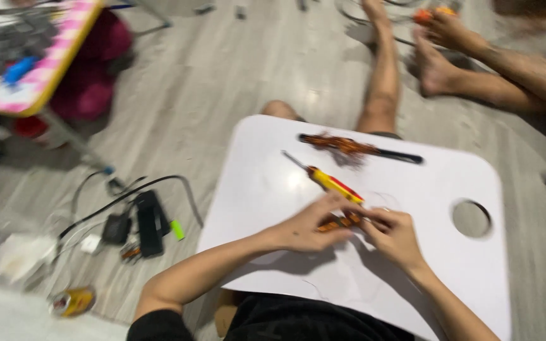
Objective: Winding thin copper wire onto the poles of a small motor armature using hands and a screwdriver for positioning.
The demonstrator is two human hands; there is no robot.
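Both hands, left hand point(308, 226) and right hand point(394, 233), pinch a small orange copper-wire bundle point(339, 221) between them on the white tabletop point(273, 183). Looks light, springy, snaggy; best gripped at its ends. Yellow screwdriver point(331, 182) lies just beyond the fingers.

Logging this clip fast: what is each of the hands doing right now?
Left hand: fingers closed on a small orange-brown piece, on the white lap table.
Right hand: pinching the same piece's other end; blur hides the exact grip.
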